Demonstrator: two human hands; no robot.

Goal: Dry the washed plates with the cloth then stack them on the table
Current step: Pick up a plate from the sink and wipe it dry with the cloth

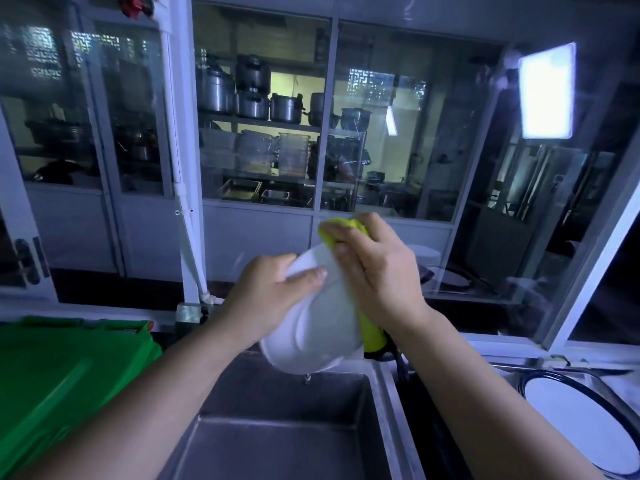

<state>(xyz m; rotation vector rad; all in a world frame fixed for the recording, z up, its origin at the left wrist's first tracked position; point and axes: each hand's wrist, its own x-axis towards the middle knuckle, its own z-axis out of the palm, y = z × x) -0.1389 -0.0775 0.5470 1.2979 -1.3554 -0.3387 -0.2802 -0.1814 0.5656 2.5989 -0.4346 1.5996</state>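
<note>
A white plate is held tilted above the steel sink. My left hand grips its left rim, thumb on the upper face. My right hand presses a yellow-green cloth against the plate's upper edge; the cloth's lower end hangs down behind the plate. A second white plate with a dark blue rim lies flat in the basin at the lower right.
A green plastic bin lid sits at the left beside the sink. Glass partition windows stand right behind the counter, with pots on shelves beyond them. A white pipe runs down to the counter.
</note>
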